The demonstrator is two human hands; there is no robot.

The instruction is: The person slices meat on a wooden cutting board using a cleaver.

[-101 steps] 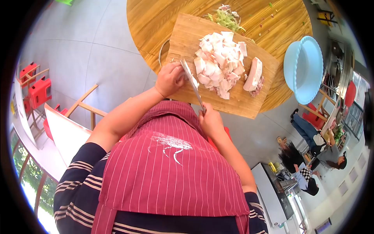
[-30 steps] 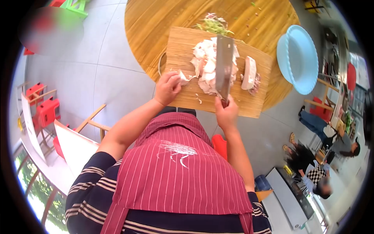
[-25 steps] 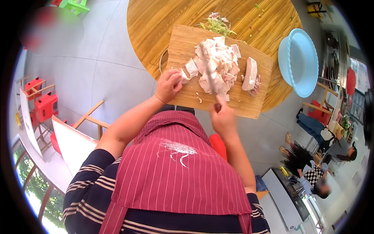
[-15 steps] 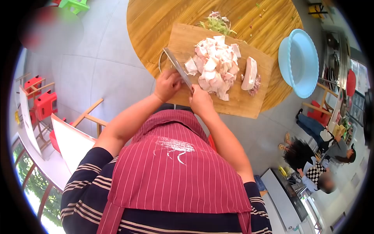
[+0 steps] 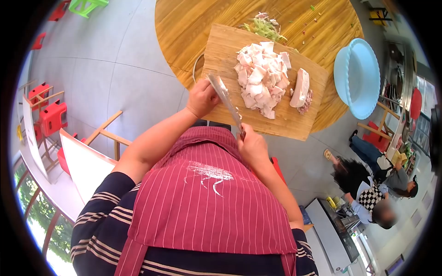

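A wooden cutting board bears a heap of pale meat pieces. To the heap's right lies a long uncut piece of meat with small scraps beside it. My right hand is closed round the handle of a cleaver, whose blade slants up and left over the board's near left edge. Against the blade's left side my left hand has its fingers curled; what they hold is hidden. A thin pale slice shows at the blade's right side.
The board rests on a round wooden table. Green and pinkish scraps lie behind the board. A light blue basin stands at the table's right. Two people are at the far right, and red stools are at the left.
The cleaver has gone from over the heap to beside my left hand. The loose piece near my left fingers now lies against the heap or is hidden. The view has shifted slightly.
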